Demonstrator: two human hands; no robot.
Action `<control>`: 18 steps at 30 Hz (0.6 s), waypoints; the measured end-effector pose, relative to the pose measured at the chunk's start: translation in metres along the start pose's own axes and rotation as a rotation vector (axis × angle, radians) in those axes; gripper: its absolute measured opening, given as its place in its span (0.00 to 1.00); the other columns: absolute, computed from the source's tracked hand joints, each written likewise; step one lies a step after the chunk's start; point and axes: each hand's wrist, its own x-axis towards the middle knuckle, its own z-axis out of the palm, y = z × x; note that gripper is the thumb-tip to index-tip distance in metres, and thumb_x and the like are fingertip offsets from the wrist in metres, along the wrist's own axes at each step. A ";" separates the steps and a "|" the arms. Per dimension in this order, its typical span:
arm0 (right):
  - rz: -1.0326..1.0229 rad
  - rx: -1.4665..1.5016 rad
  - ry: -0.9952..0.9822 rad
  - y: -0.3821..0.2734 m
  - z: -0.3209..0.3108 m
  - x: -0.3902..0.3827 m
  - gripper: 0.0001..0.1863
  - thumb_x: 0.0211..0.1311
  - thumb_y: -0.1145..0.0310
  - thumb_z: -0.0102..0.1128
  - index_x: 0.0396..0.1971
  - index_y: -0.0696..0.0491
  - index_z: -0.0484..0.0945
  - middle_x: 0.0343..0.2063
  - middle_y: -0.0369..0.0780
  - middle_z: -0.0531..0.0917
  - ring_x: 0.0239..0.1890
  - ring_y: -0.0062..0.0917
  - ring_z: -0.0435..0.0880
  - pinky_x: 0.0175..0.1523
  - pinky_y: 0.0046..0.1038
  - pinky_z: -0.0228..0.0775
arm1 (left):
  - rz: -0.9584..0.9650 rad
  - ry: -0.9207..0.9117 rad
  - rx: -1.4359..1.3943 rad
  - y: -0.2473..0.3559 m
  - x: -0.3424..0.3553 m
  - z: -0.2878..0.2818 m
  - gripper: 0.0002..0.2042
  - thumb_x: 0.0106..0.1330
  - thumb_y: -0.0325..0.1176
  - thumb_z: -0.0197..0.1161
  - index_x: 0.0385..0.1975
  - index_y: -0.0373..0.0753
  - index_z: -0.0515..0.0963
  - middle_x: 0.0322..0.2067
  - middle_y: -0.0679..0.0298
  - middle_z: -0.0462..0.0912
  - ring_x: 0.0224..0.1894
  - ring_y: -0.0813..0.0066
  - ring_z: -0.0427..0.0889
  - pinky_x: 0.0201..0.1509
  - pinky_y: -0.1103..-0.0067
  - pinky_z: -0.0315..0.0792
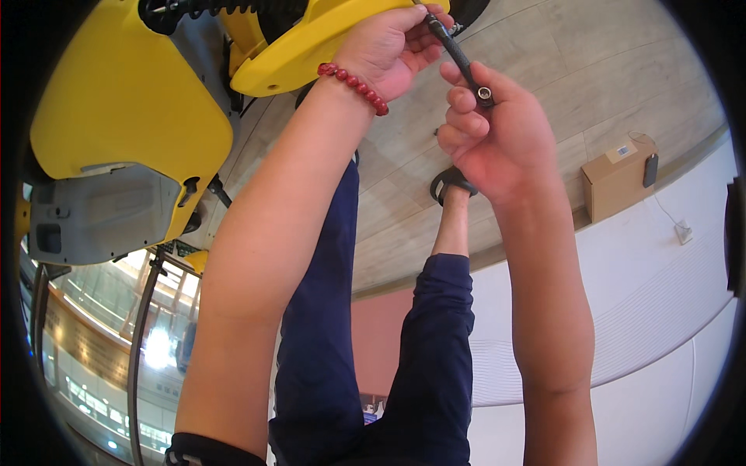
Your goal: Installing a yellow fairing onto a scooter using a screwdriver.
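Note:
A black socket wrench (457, 56) with a textured shaft slants across the upper middle, a round metal-ringed hole showing in its near end. My right hand (509, 128) is palm up, its thumb and half-curled fingers around that near end. My left hand (388, 50), with a red bead bracelet (353, 87) on the wrist, closes its thumb and fingers on the far end. The tip there is partly hidden by the fingers and the picture's edge. Just beside my left hand is the yellow body panel (287, 58) of a vehicle.
More of the vehicle, a yellow and grey panel (132, 101), fills the upper left, with a black coil spring (225, 6) above. A cardboard box (619, 180) stands on the wood-look floor (544, 46) by the white wall (622, 287). My feet and legs are below my hands.

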 end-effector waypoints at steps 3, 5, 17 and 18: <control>-0.003 -0.174 -0.001 -0.002 -0.003 0.001 0.18 0.70 0.59 0.44 0.35 0.60 0.75 0.22 0.40 0.77 0.18 0.20 0.69 0.27 0.22 0.63 | 0.047 -0.016 0.066 0.002 0.007 -0.003 0.06 0.70 0.31 0.51 0.36 0.39 0.76 0.28 0.66 0.80 0.31 0.78 0.76 0.36 0.81 0.70; -0.263 -0.565 0.133 0.003 0.007 -0.006 0.18 0.69 0.59 0.45 0.34 0.60 0.75 0.22 0.40 0.77 0.18 0.23 0.70 0.28 0.25 0.64 | 0.060 0.005 0.106 0.004 0.010 -0.005 0.06 0.69 0.30 0.52 0.34 0.39 0.76 0.27 0.66 0.80 0.29 0.78 0.76 0.34 0.81 0.69; -0.808 -1.626 0.356 0.007 0.013 0.008 0.16 0.63 0.62 0.54 0.22 0.59 0.75 0.20 0.52 0.78 0.26 0.51 0.77 0.33 0.46 0.67 | -0.018 0.171 0.058 0.006 0.009 0.013 0.04 0.67 0.31 0.55 0.32 0.40 0.75 0.24 0.67 0.77 0.26 0.79 0.73 0.29 0.83 0.66; -0.839 -1.646 0.371 0.007 0.014 0.008 0.16 0.63 0.62 0.54 0.21 0.59 0.75 0.19 0.51 0.78 0.25 0.50 0.77 0.32 0.46 0.67 | -0.029 0.154 0.046 0.004 0.010 0.010 0.04 0.68 0.31 0.55 0.32 0.40 0.75 0.24 0.67 0.77 0.26 0.79 0.73 0.30 0.83 0.67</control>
